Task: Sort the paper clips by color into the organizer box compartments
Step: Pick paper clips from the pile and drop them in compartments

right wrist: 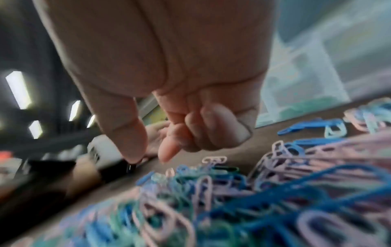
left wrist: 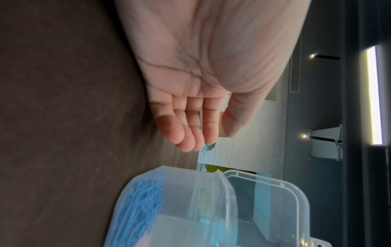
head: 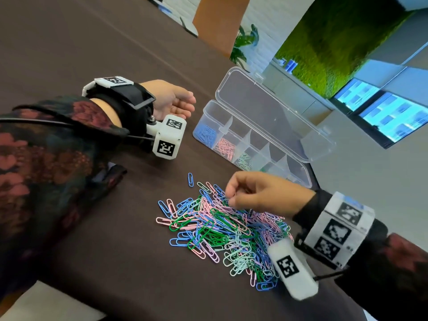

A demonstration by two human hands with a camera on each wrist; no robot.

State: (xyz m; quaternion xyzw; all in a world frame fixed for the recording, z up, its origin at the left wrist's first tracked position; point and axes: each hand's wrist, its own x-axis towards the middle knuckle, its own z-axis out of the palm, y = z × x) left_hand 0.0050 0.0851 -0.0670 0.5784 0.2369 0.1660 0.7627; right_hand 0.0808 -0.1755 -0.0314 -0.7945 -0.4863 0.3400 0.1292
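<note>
right hand [head: 259, 193] curled over clip pile [head: 222, 230] (hold unclear); left hand [head: 171, 100] relaxed, empty.

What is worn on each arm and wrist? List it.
Both arms wear dark sleeves with a red floral print. The left hand has a black wrist strap, white blocks with black square markers, and a black cable. The right hand has a white marker band, a white camera block and a thin black cable.
</note>
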